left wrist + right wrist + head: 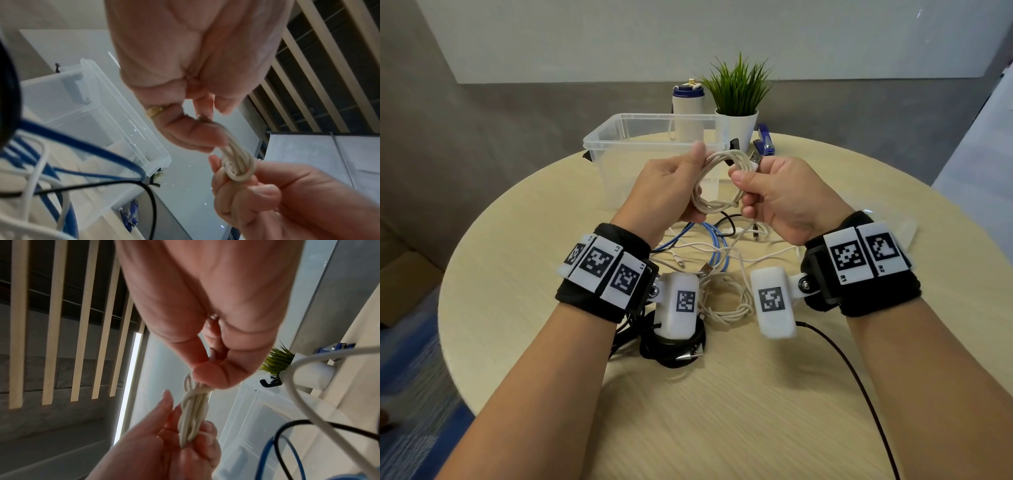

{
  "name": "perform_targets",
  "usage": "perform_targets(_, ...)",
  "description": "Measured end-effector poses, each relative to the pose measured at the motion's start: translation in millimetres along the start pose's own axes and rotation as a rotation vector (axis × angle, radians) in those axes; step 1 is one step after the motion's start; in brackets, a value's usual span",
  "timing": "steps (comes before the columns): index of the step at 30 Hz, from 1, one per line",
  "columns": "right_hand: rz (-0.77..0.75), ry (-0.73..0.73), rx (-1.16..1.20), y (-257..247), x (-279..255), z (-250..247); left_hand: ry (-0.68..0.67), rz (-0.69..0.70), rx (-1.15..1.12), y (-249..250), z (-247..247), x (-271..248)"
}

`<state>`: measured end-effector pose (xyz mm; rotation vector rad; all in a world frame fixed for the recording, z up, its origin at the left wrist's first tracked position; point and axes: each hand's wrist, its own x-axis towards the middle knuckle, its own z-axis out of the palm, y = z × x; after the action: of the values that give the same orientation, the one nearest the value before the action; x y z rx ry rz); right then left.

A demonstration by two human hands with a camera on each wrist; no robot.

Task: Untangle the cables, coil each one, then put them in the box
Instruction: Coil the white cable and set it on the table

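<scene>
White coil (717,181), loop upright and held above the table between both hands: left hand (671,185) grips its 9 o'clock side, right hand (777,198) pinches its 3 o'clock side, box (606,144) open directly behind at 12 o'clock, left hand marginally nearer by my judgement.

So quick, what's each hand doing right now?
Left hand: closed, holding one side of the coiled white USB cable.
Right hand: closed, pinching the same coil near its USB plug.
</scene>
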<state>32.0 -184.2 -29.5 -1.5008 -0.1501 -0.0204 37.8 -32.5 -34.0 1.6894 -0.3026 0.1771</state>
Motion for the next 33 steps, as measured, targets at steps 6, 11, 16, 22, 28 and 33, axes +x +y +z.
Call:
perform_targets(6, 0.0, 0.004, -0.006, 2, 1, 2, 0.062, -0.13, -0.098, -5, -5, 5)
perform_targets(11, 0.0, -0.007, -0.006, 2, 1, 0, 0.066, -0.137, -0.109, -7, -6, 4)
perform_targets(16, -0.004, -0.057, -0.073, 2, 0, -2, -0.008, -0.136, -0.074, -7, -5, 3)
perform_targets(22, -0.009, -0.073, -0.146, 2, -1, -1, -0.01, -0.139, -0.095, -8, 0, 3)
perform_targets(28, -0.038, -0.077, -0.161, 3, 0, 1, -0.145, -0.098, -0.072, -9, 3, 4)
perform_targets(33, -0.042, -0.072, -0.109, 0, 0, -4, -0.123, -0.105, -0.221, -5, 4, 2)
